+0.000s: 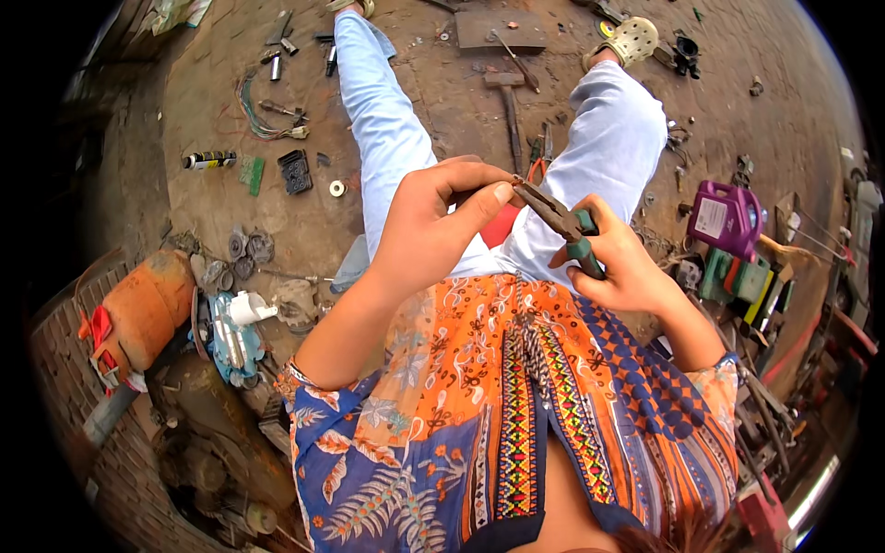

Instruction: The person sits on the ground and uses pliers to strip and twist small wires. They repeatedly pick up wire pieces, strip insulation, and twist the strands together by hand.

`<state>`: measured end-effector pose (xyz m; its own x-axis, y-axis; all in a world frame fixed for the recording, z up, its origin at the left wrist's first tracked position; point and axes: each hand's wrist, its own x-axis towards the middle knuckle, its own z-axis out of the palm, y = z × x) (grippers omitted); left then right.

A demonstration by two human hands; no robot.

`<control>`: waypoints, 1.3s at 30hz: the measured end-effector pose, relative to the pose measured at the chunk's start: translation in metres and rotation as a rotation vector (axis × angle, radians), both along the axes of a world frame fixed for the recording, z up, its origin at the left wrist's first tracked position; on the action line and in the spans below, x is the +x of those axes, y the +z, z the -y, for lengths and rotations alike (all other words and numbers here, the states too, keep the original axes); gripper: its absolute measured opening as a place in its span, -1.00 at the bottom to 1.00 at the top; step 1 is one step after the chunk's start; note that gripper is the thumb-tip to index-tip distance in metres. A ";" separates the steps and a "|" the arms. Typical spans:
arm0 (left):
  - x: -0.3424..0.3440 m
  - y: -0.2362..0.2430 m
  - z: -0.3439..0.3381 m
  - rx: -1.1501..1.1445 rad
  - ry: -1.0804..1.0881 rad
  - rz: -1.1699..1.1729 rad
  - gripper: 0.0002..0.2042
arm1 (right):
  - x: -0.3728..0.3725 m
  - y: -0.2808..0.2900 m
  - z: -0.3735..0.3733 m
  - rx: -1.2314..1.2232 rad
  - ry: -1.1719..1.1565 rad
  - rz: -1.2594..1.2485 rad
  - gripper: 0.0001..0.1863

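Observation:
My right hand (616,253) is wrapped round the green handles of a pair of pliers (551,214), whose dark jaws point up and to the left. Close to the jaw tips, my left hand (442,217) pinches a small reddish-brown piece (516,181) between thumb and forefinger. The piece is too small to name, and whether the jaws bite on it I cannot tell. Both hands are held above my lap, over light blue trousers (392,120).
On the ground ahead lie a hammer (507,101), a screwdriver (522,66), red-handled pliers (537,169) and a metal plate (498,31). Wires (253,111) and a black connector block (295,172) are at left, near an orange cylinder (147,304). A purple jug (724,219) stands at right.

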<state>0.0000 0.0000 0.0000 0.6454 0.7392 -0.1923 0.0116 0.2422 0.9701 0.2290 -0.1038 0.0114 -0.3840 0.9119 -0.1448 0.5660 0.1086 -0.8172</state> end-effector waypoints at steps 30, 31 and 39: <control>-0.012 0.010 -0.008 -0.789 -0.302 0.413 -0.79 | 0.002 0.001 -0.009 0.146 0.090 0.004 -0.82; -0.011 0.011 -0.006 -0.776 -0.288 0.408 -0.79 | 0.002 0.001 -0.009 0.145 0.089 0.004 -0.82; -0.012 0.013 -0.002 -0.764 -0.300 0.444 -0.77 | 0.008 0.000 -0.009 0.131 0.138 -0.001 -0.78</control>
<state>-0.0124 0.0021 0.0126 0.9200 0.3044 -0.2470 -0.1568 0.8633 0.4797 0.2370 -0.0950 0.0118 -0.5067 0.8617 -0.0280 0.5376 0.2904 -0.7916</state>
